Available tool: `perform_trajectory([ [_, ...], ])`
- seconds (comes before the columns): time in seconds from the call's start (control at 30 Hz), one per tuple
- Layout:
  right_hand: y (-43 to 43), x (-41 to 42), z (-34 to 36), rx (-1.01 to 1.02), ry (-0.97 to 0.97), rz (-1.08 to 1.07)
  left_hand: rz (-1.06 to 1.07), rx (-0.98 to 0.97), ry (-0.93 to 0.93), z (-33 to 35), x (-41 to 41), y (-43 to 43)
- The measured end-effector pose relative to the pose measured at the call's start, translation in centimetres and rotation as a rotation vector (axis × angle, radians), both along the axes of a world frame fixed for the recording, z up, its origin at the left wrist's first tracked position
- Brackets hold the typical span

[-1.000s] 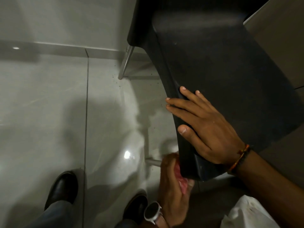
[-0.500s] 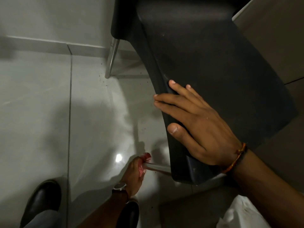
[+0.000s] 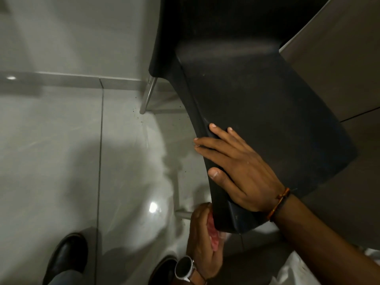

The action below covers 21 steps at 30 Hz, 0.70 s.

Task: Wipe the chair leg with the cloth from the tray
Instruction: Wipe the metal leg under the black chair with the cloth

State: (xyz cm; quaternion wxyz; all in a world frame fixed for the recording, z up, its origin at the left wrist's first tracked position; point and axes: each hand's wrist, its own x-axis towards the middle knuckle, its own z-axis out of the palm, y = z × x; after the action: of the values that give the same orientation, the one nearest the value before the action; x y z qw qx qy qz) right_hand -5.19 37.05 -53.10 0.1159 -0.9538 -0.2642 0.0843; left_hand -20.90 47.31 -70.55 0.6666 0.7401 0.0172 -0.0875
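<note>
Below, left hand (image 3: 202, 241) fingers curled round pink cloth (image 3: 212, 233); right hand (image 3: 240, 171) flat, splayed on chair (image 3: 267, 99).

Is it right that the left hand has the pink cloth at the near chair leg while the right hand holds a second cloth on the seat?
Not quite. In the head view the right hand lies flat and bare on the black chair seat, no second cloth. The left hand does hold the pink cloth at the near chair leg.

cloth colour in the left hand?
Pink-red cloth, in the left hand; head view, partly hidden.
</note>
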Motion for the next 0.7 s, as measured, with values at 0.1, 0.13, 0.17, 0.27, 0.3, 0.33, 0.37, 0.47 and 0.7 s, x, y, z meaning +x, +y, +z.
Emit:
perform_trajectory([
  [0.1, -0.1, 0.0, -0.1, -0.001, 0.001, 0.006, -0.166, 0.083, -0.01, -4.2, 1.9, 1.5],
  [0.13, -0.1, 0.0, -0.2, -0.003, 0.001, 0.004, -0.243, 0.114, 0.014, -5.8, 2.1, 2.3],
  [0.17, -0.1, 0.0, -0.2, -0.005, 0.001, 0.005, -0.324, 0.175, 0.047, -7.3, 2.2, 3.3],
  [0.27, -0.1, -0.1, -0.2, -0.02, 0.002, 0.012, -0.508, 0.205, 0.251, -9.8, 3.9, 6.1],
  [0.3, -0.1, -0.1, -0.1, -0.028, 0.01, 0.015, -0.535, 0.197, 0.3, -9.5, 4.9, 7.0],
  [0.33, -0.1, 0.0, 0.1, -0.04, 0.021, 0.017, -0.543, 0.182, 0.358, -8.9, 6.1, 7.8],
  [0.37, 0.0, 0.0, 0.3, -0.056, 0.035, 0.02, -0.554, 0.178, 0.382, -8.0, 7.2, 8.7],
  [0.47, 0.2, 0.3, 1.1, -0.095, 0.083, 0.027, -0.375, 0.043, 0.428, -5.5, 11.2, 10.8],
  [0.7, 2.4, 6.9, 4.9, -0.171, 0.038, 0.098, 0.012, -0.092, 0.145, 0.9, 21.3, 16.8],
])
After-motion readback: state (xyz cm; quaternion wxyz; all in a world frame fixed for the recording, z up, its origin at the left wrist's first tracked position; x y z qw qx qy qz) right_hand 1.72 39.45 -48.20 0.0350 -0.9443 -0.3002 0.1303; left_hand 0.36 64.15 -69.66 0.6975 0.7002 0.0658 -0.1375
